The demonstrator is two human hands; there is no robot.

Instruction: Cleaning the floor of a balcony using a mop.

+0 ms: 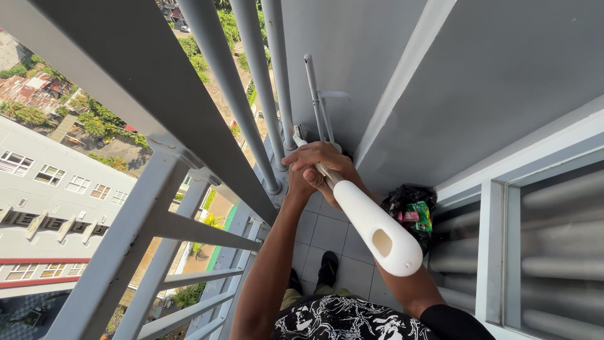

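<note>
Head view, looking down a narrow balcony: both hands wrapped on a long white-handled pole [371, 230], right hand [324, 165] with fingers clamped over the metal shaft just below the white grip, left hand [297, 182] closed on it from beneath, pole slanting down toward the far corner by the grey railing [189, 157] and the grey wall [390, 69]. Best handled with a firm two-handed hold, shaft kept well inside the railing bars, clear of the second pole [313, 94] leaning in the corner and the black rubbish bag [412, 211] on the tiled floor [330, 233], feet planted
</note>
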